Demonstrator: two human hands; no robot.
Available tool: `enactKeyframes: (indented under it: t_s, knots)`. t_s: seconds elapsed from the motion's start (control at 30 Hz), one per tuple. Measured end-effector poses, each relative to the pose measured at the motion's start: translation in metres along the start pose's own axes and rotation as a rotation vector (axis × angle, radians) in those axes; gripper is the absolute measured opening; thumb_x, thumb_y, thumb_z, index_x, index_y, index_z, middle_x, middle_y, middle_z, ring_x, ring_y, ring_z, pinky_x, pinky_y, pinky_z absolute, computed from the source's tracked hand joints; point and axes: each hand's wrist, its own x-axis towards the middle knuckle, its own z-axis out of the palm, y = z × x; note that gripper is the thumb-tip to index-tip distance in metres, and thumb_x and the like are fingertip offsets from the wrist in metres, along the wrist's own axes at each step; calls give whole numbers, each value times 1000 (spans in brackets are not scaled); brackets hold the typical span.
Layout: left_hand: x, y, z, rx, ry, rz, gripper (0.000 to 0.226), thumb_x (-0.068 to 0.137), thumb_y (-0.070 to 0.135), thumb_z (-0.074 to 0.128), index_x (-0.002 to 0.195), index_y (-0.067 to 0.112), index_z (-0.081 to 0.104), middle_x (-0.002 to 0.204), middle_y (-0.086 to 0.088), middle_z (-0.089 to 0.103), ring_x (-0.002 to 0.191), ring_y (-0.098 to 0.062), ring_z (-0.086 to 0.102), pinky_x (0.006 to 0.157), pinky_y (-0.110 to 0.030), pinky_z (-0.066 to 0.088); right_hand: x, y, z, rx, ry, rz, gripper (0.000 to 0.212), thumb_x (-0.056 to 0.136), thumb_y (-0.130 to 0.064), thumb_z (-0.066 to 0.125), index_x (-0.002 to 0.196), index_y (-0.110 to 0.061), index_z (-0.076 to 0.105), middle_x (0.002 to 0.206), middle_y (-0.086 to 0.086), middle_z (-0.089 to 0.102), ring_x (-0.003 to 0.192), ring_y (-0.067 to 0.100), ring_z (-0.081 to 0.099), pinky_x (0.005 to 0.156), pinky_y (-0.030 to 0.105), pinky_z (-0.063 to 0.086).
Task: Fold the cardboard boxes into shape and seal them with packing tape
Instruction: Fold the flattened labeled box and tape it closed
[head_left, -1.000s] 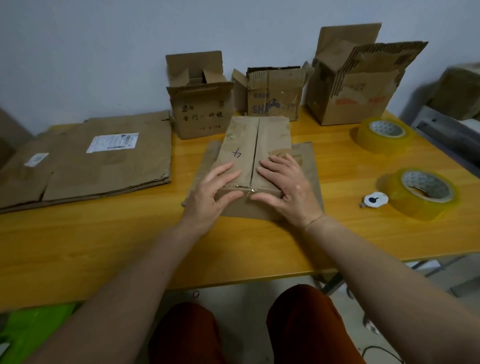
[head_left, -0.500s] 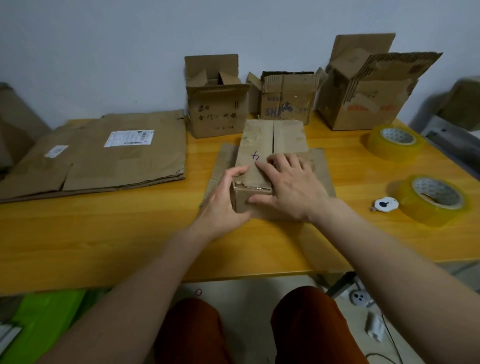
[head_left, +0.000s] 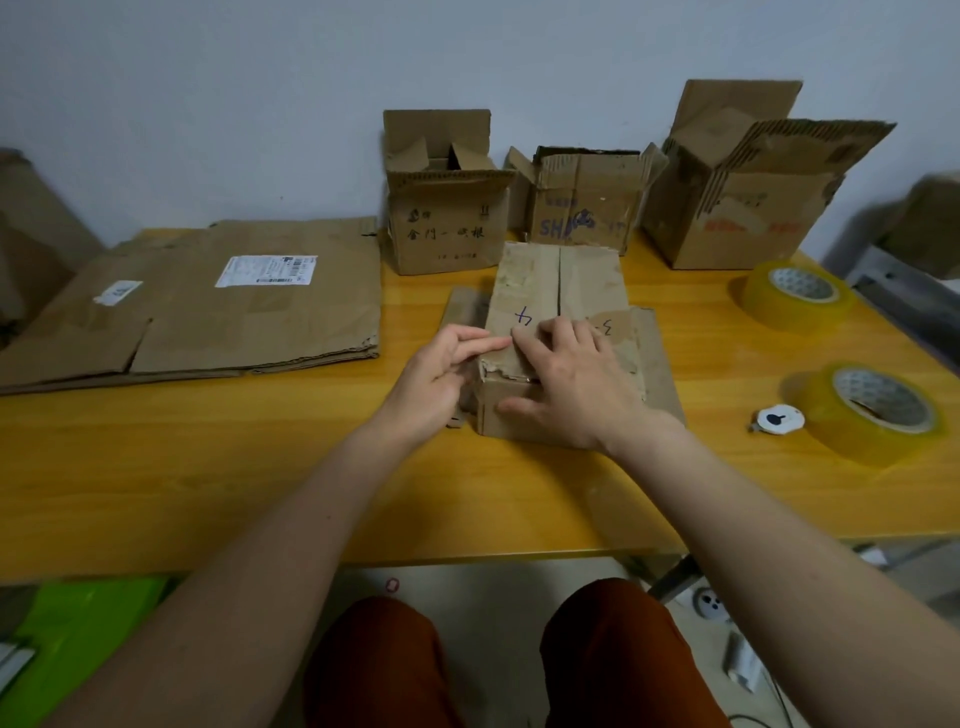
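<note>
- While the box (head_left: 558, 332) runs lengthwise away from the person, both hands meet at its near end.
- Right hand (head_left: 569, 384) — fingers spread flat on the flaps; left hand (head_left: 434, 374) fingers straight, touching the left edge.

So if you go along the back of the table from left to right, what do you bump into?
Flattened cardboard stack → open box with handwriting → open box with blue letters → biggest open box.

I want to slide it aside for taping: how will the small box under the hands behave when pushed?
The small box probably slides easily and feels light, being plain cardboard on the smooth table. Its torn, worn near edge suggests soft walls that may buckle. The untaped centre seam could spring open once released.
</note>
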Motion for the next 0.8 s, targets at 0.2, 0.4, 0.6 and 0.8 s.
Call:
enactKeyframes:
  t_s: [0.2, 0.4, 0.6, 0.8]
  knots:
    - [-2, 3, 2, -136, 33, -62, 48, 87, -21, 30, 121, 6, 48, 128, -3, 60, 115, -3, 58, 87, -16, 49, 5, -32, -1, -72, 47, 175, 92, 77, -80, 19, 133, -11, 45, 130, 18, 48, 123, 33, 43, 105, 45, 33]
    - [1, 3, 4, -191, 38, -68, 47, 88, -19, 29, 117, 13, 50, 129, -4, 59, 122, -17, 55, 93, -28, 49, 12, -40, 11, -59, 134, 250, 71, 85, -63, 38, 127, -7, 47, 121, 17, 50, 115, 33, 46, 98, 40, 37]
    - [-8, 3, 9, -168, 74, -42, 45, 94, -6, 30, 131, 15, 44, 131, 6, 58, 120, -4, 53, 90, -19, 47, 2, -10, 2, 134, 71, 32, 89, 77, -80, 38, 140, -17, 39, 139, 10, 44, 128, 26, 41, 105, 39, 36]
    - [16, 4, 41, 216, 285, -90, 37, 101, 40, 37, 135, 28, 47, 131, 7, 47, 125, -14, 38, 101, -29, 30, 3, 43, 9, 545, 176, 432, 63, 93, -51, 46, 144, -16, 37, 156, 5, 23, 143, 23, 22, 116, 38, 20]
